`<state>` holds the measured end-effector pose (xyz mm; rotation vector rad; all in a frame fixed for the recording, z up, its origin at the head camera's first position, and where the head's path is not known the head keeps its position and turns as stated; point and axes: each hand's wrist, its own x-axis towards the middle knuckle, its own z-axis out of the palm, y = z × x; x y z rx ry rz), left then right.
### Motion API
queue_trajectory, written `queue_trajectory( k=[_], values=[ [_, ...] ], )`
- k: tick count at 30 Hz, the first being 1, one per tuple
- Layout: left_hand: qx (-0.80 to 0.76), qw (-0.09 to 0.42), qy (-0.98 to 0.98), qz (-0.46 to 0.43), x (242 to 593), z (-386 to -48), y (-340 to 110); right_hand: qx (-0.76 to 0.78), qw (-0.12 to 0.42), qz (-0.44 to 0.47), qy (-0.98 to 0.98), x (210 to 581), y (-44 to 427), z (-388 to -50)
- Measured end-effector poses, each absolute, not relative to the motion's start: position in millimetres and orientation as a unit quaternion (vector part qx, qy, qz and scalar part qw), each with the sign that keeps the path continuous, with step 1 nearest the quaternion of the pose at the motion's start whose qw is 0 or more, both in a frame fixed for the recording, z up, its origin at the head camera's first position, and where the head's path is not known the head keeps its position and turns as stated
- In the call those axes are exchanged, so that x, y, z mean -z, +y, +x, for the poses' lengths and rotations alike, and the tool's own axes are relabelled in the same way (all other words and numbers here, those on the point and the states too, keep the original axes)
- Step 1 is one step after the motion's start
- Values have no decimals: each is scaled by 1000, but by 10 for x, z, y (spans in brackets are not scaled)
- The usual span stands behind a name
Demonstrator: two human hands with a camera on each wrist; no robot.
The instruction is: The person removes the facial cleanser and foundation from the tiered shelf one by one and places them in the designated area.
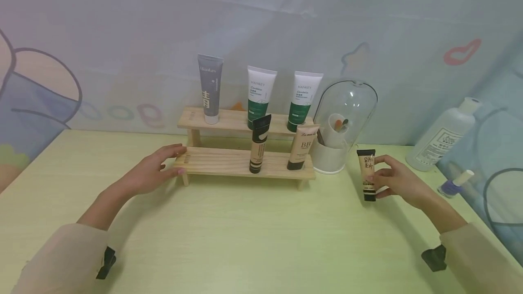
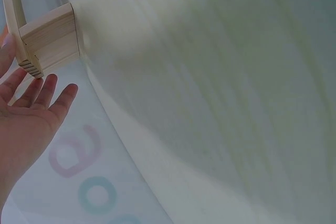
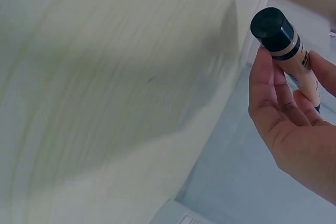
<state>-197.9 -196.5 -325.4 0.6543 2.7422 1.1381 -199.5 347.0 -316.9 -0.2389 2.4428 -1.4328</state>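
On the right, my right hand [image 1: 394,180] pinches a small beige cosmetic tube [image 1: 367,176] with black ends between thumb and fingers. The right wrist view shows the black cap of this tube [image 3: 275,30] pointing outward. My left hand [image 1: 153,171] holds the left end of the lower step of a two-step wooden display shelf [image 1: 216,162], thumb at the front and fingers at the back. A black-and-beige tube [image 1: 257,153] and a beige BB cream tube [image 1: 302,146] stand on that lower step. The upper step carries a grey-blue tube [image 1: 210,90] and two white-and-green tubes [image 1: 259,94].
Right of the shelf stands a clear dome [image 1: 355,103] over a white holder [image 1: 328,155] with small tools. Farther right are a large white bottle [image 1: 443,135] and a purple nail polish bottle [image 1: 451,187]. A printed cloth [image 1: 163,35] hangs behind the table [image 1: 245,239].
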Motion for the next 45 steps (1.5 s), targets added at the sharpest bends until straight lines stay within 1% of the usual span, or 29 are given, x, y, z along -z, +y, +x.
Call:
queue_trajectory(
  k=[10,20,28,37,45],
  values=[
    [-378,48,898,222,3282,-1990,-1966,463,131,-32,876,3297,3586,-2166],
    [-382,54,896,219,3282,-1985,-1971,449,141,9,882,3396,3588,-2308],
    [-377,50,898,222,3284,-1996,-1969,430,143,18,891,3434,3567,-2340],
    [-381,49,896,223,3259,-1987,-1982,409,134,16,903,3426,3528,-2421],
    [-382,48,896,223,3268,-1983,-1980,378,110,22,919,3424,3441,-2496]
  ],
)
